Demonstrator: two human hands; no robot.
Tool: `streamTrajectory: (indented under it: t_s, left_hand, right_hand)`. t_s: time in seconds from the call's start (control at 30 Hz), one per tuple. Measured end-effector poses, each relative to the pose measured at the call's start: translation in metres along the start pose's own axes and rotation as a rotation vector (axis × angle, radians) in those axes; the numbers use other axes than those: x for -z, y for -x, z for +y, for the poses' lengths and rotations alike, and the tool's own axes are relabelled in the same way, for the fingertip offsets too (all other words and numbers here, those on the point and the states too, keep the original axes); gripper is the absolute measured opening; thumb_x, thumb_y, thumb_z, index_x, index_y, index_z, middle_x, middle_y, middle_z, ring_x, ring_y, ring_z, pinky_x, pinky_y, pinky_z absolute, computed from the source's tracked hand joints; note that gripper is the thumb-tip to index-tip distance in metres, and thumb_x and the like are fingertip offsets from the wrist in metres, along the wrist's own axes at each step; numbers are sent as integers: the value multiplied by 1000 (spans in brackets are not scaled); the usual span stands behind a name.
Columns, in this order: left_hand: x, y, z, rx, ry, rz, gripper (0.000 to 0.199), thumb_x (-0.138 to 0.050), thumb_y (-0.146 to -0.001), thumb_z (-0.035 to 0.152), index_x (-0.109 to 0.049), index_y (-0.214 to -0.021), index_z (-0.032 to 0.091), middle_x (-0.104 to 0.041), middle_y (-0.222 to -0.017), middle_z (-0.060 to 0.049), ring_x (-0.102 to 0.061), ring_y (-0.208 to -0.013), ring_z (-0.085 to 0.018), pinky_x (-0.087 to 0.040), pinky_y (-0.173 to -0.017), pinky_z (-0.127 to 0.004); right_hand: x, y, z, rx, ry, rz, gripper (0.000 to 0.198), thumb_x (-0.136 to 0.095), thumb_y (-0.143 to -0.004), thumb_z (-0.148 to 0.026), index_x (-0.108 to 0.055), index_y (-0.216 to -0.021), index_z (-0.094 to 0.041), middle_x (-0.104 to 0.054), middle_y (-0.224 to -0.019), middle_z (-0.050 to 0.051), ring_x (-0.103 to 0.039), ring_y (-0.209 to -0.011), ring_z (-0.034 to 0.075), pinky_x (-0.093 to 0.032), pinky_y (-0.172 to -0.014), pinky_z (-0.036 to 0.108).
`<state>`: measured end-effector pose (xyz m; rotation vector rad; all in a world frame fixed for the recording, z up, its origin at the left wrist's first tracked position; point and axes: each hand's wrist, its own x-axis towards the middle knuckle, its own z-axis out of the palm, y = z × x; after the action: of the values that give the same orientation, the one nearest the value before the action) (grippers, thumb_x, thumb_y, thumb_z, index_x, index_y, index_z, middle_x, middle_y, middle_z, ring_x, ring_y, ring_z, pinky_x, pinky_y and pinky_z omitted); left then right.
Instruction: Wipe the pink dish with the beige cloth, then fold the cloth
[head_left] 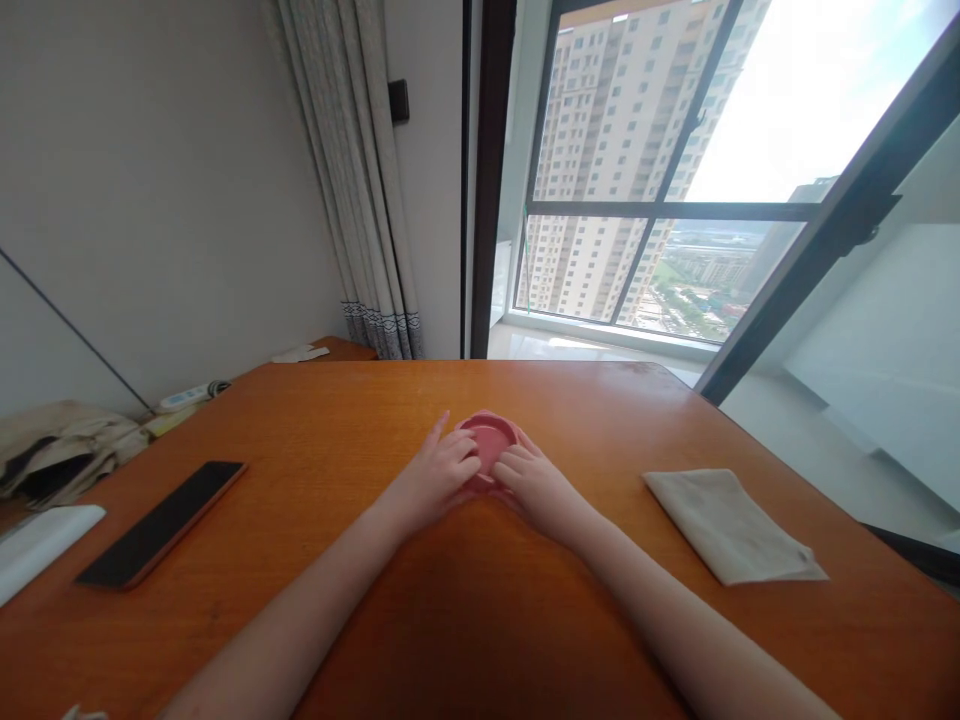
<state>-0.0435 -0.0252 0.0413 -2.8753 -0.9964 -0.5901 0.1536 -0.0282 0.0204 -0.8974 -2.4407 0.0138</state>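
A small round pink dish [491,440] with a raised rim is between my two hands, over the middle of the wooden table [360,420]. My left hand [442,468] grips its left side, fingers curled over the rim and one digit sticking out to the upper left. On the right side, my right hand [525,472] has its fingers bent over the rim. The dish's inside faces up toward me and shows no contents. Its underside is hidden, so I cannot tell whether it touches the tabletop.
A folded beige cloth [735,525] lies to the right. At left are a long black-topped slab [165,522], a white object [45,540], a fabric bag [71,445] and a power strip [184,397]. A curtain [360,200] and window [637,210] stand beyond the table.
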Motion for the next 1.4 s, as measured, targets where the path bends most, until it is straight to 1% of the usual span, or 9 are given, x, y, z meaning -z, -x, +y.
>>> streamTrajectory:
  t_s: [0.17, 0.3, 0.43, 0.57, 0.7, 1.03, 1.17, 1.27, 1.4]
  left_hand:
    - [-2, 24, -26, 158, 47, -41, 14, -55, -81, 34, -54, -82, 20, -58, -93, -5, -52, -92, -19, -39, -94, -39]
    - [-6, 46, -69, 407, -50, 51, 18, -56, -79, 36, -54, -79, 18, -60, -92, -8, -52, -91, -23, -42, -88, -40]
    - [0, 70, -109, 632, -122, 101, 22, -57, -76, 38, -59, -84, 17, -63, -98, -10, -53, -99, -27, -40, -93, -41]
    - [8, 87, -131, 763, -210, 66, 29, -56, -75, 38, -62, -92, 16, -64, -103, -12, -54, -100, -29, -43, -90, -41]
    - [10, 97, -140, 804, -253, 39, 28, -55, -74, 40, -63, -89, 17, -64, -102, -12, -55, -98, -30, -44, -88, -41]
    - [12, 100, -141, 824, -241, 31, 30, -54, -74, 42, -63, -88, 17, -64, -101, -12, -55, -97, -30, -46, -81, -39]
    - [14, 98, -142, 832, -243, 4, 40, -55, -73, 45, -61, -100, 16, -61, -109, -13, -52, -106, -31, -41, -91, -44]
    - [14, 91, -136, 832, -301, 122, 51, -53, -75, 48, -54, -116, 18, -51, -126, -15, -45, -115, -35, -26, -100, -59]
    - [9, 72, -110, 664, -230, 345, 39, -45, -83, 40, -52, -114, 19, -43, -133, -13, -41, -122, -30, -26, -104, -54]
  right_hand:
    - [-9, 4, -10, -34, -121, 102, 34, -50, -86, -29, -50, -119, -23, -55, -116, 9, -46, -116, 23, -35, -104, 44]
    - [-9, 10, -4, -149, -128, 139, 60, -47, -87, -28, -21, -142, -24, -41, -135, 11, -38, -126, 23, -36, -105, 43]
    - [-14, 13, 5, -224, -144, 85, 63, -45, -86, -23, -18, -143, -27, -39, -138, 9, -38, -127, 22, -35, -106, 42]
    - [-22, 15, 13, -322, -150, 21, 56, -48, -83, -20, -34, -137, -23, -41, -136, 10, -39, -126, 22, -34, -106, 42]
    - [-28, 18, 22, -402, -106, -23, 38, -49, -82, -19, -54, -120, -18, -44, -132, 13, -43, -122, 25, -35, -104, 43]
    - [-26, 22, 30, -442, -23, -136, 35, -51, -81, -20, -58, -115, -16, -47, -130, 14, -45, -121, 27, -36, -103, 42]
    - [1, 33, 50, -585, 80, -195, 59, -59, -75, -26, -44, -130, -12, -39, -138, 19, -37, -127, 32, -34, -104, 46]
    - [45, 71, 77, -700, 206, -114, 53, -49, -80, -22, -42, -132, -14, -43, -135, 16, -42, -125, 27, -36, -103, 42]
    - [98, 152, 105, -1307, 454, -248, 28, -49, -73, -9, -65, -96, -10, -62, -102, 22, -59, -98, 38, -46, -79, 54]
